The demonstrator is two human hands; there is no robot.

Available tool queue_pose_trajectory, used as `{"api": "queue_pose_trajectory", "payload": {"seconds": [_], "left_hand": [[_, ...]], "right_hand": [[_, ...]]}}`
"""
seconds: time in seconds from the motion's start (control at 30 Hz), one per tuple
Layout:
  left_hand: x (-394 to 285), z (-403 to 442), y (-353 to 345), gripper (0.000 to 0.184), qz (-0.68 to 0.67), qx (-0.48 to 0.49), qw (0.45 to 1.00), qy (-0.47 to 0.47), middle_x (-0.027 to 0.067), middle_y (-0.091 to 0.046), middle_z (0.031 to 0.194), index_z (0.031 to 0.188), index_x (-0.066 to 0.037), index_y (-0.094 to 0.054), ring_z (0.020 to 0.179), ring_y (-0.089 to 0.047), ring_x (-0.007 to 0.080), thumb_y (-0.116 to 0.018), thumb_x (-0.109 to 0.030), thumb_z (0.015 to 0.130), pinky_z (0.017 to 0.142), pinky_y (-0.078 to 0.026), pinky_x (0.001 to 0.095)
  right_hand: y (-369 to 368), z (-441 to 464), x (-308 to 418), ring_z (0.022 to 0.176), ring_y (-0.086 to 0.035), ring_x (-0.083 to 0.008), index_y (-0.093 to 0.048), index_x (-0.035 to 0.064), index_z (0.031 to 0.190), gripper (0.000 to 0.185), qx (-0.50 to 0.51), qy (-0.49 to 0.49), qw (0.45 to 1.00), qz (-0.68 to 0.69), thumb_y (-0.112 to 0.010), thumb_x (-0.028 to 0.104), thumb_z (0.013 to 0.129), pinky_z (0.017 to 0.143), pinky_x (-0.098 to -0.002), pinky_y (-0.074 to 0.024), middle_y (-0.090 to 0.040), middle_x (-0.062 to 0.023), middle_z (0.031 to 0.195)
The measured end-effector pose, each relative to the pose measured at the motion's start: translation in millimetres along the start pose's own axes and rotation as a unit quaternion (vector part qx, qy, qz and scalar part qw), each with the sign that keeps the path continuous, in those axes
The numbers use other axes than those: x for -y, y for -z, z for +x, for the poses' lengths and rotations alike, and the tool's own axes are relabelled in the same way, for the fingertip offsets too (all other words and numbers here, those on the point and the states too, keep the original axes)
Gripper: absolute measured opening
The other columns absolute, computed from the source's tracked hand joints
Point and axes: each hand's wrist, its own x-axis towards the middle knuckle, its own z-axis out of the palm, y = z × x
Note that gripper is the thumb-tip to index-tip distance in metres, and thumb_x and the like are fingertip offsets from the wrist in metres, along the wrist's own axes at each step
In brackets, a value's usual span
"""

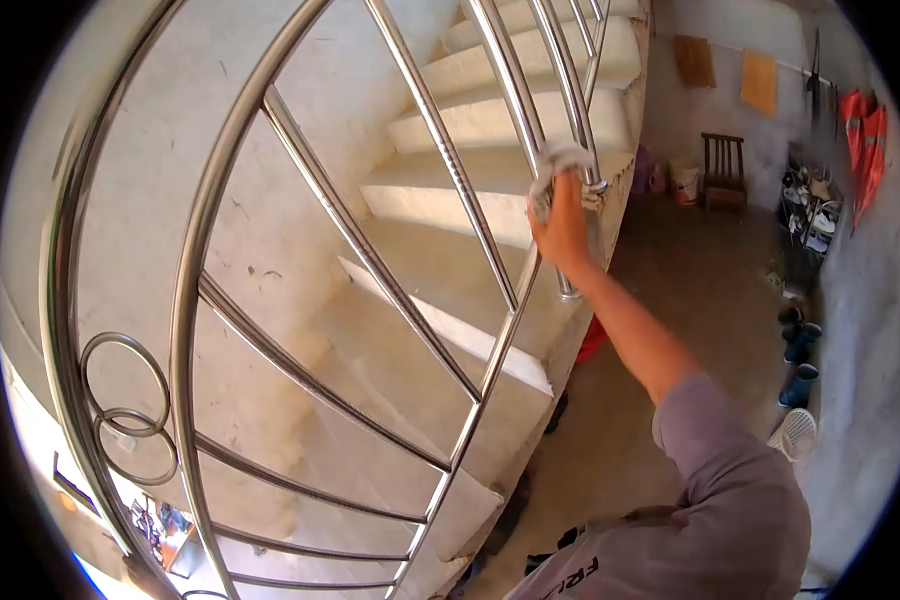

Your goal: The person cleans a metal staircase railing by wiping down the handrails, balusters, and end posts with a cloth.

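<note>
My right hand [562,232] is stretched out to the metal stair railing, fingers closed around a grey-white cloth [567,158]. The cloth is pressed against an upright post [510,75] of the shiny railing, and part of it shows above my fingers. Curved bars [350,225] of the same railing fan out to the left of my hand, joined to a slanting lower rail [470,425]. A thick outer handrail [58,260] with ring ornaments [125,385] beside it runs down the left side. My left hand cannot be made out.
Pale concrete steps [450,205] rise behind the bars, beside a marked wall [260,190]. Down on the floor stand a wooden chair [724,165], a bucket [684,182], boots [798,385] and a white basket [795,432]. A shoe rack [810,210] and red umbrella [863,150] line the right wall.
</note>
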Motion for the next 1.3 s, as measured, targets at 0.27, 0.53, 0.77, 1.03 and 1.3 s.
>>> {"api": "queue_pose_trajectory", "payload": {"seconds": [0.27,0.53,0.77,1.03,1.3], "left_hand": [[14,-5,6,0.05,0.024,-0.01,0.998,-0.049,0.0047,-0.065,0.086,0.104,-0.004,-0.067,0.072,-0.054,0.0141,-0.04,-0.046,0.104,0.06,-0.043,0.0298],[51,3,18,0.057,-0.091,0.048,0.991,0.088,0.014,-0.063,0.1,0.12,0.003,-0.059,0.089,-0.062,0.0256,-0.049,-0.049,0.101,0.077,-0.054,0.0367],[-2,-9,14,0.061,-0.136,0.084,0.979,0.128,0.0076,-0.059,0.088,0.108,0.002,-0.062,0.075,-0.057,0.017,-0.046,-0.057,0.1,0.057,-0.051,0.0304],[-12,-8,16,0.059,-0.119,0.109,0.986,0.05,0.0119,-0.062,0.1,0.118,0.007,-0.061,0.092,-0.055,0.0211,-0.045,-0.048,0.104,0.089,-0.043,0.0348],[-52,-19,19,0.06,-0.2,0.139,0.968,0.055,0.0035,-0.058,0.092,0.114,0.009,-0.062,0.086,-0.051,0.0143,-0.048,-0.048,0.103,0.079,-0.044,0.0297]], "right_hand": [[35,-116,55,0.135,-0.036,-0.0457,-0.053,0.003,0.129,0.058,0.183,0.071,0.977,-0.077,-0.071,0.0,0.074,0.112,-0.0452,-0.0338,-0.035,-0.024,0.146],[35,-223,123,0.133,-0.043,-0.0384,-0.043,0.0062,0.146,0.062,0.222,-0.142,0.964,0.024,-0.061,0.0,0.087,0.111,-0.0412,-0.0331,-0.045,-0.0218,0.138],[5,-202,110,0.11,-0.054,-0.0166,-0.054,0.0071,0.134,0.044,0.167,-0.299,0.893,0.292,-0.055,0.0,0.091,0.1,-0.0306,-0.041,-0.057,-0.0057,0.121],[-4,-302,191,0.105,-0.051,-0.0161,-0.041,0.0098,0.139,0.046,0.058,-0.348,0.876,0.33,-0.051,0.008,0.094,0.091,-0.031,-0.0446,-0.047,-0.0085,0.126],[-24,-415,219,0.136,-0.033,-0.0306,-0.041,0.0074,0.143,0.053,0.147,-0.405,0.871,0.238,-0.053,0.005,0.091,0.113,-0.0418,-0.0279,-0.035,-0.0164,0.147]]}}
